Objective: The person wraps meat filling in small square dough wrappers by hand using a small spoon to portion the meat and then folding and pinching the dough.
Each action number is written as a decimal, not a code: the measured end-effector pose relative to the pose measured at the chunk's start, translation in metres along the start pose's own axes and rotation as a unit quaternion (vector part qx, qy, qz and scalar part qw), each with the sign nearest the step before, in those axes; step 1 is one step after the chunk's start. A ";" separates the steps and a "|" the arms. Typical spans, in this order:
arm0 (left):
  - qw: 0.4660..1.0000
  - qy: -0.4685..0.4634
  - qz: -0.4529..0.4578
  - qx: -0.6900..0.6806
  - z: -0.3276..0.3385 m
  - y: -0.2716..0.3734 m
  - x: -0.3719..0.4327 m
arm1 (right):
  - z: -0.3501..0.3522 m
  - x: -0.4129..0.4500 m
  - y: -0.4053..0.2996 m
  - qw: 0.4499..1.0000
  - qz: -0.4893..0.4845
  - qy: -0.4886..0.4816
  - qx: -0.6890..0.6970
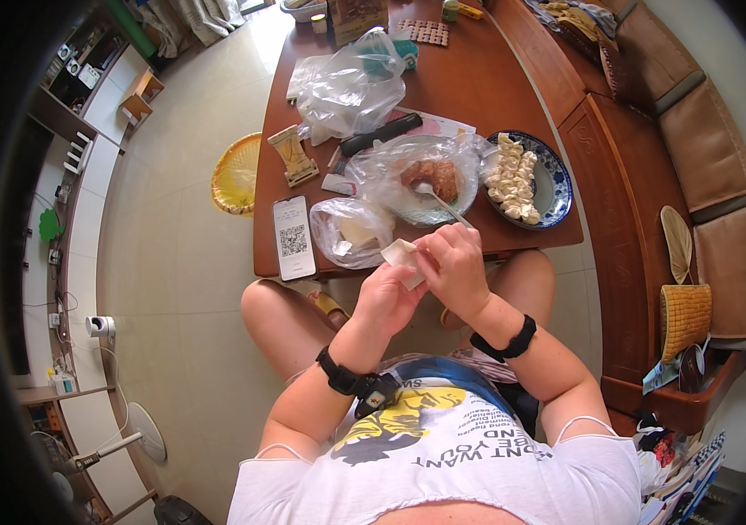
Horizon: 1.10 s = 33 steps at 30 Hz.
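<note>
Between my hands, over my lap at the table's near edge, is a thin pale dough wrapper (403,256). My left hand (389,296) holds its lower part between thumb and fingers. My right hand (454,266) pinches its right side. Just beyond, a bowl (412,213) lined with a clear plastic bag holds minced filling (442,178), with a light-handled spoon (445,203) resting in it. Left of the bowl lies a clear plastic bag (327,239) with pale wrappers inside. To the right, a blue-and-white plate (553,187) bears rows of folded dumplings (511,177).
On the wooden table (478,79) are a phone (294,266) showing a printed code, a small stand (293,154), a black cylindrical case (383,133) and a crumpled plastic bag (347,88). A yellow basket (235,174) stands left; a wooden sofa (622,262) is right.
</note>
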<state>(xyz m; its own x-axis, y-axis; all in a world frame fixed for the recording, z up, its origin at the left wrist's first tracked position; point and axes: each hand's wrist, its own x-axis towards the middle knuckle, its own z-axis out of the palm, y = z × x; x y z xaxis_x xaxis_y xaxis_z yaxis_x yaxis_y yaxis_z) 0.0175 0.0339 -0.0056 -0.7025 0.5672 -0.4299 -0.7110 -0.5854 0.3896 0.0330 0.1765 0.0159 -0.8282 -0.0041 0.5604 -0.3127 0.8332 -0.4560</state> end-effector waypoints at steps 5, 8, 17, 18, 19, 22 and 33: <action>1.000 -0.024 -0.003 0.005 0.000 0.005 -0.002 | -0.006 -0.002 -0.001 0.998 -0.011 -0.018 0.060; 1.000 -0.029 -0.009 0.006 0.003 0.006 -0.004 | -0.007 -0.003 -0.001 0.997 0.011 -0.025 0.073; 0.999 -0.022 -0.018 0.014 0.001 0.004 -0.004 | -0.008 -0.002 0.000 0.998 0.014 -0.053 0.034; 1.000 -0.023 -0.018 0.007 0.001 0.004 -0.004 | -0.006 -0.002 0.001 0.999 0.014 -0.042 0.027; 1.000 -0.023 -0.018 0.008 0.001 0.003 -0.004 | -0.006 -0.002 0.000 0.999 0.014 -0.042 0.028; 1.000 -0.025 -0.018 0.003 0.002 0.002 -0.005 | -0.006 -0.002 -0.002 0.999 0.022 -0.033 0.007; 0.999 -0.027 -0.020 0.005 -0.004 0.006 -0.004 | -0.008 -0.005 -0.003 0.993 0.025 -0.044 0.104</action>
<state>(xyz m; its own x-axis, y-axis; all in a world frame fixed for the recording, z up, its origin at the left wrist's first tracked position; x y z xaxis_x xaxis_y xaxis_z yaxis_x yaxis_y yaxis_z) 0.0168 0.0257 -0.0049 -0.6740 0.6208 -0.4004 -0.7386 -0.5564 0.3807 0.0418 0.1782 0.0197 -0.8794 -0.0222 0.4756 -0.3529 0.7008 -0.6199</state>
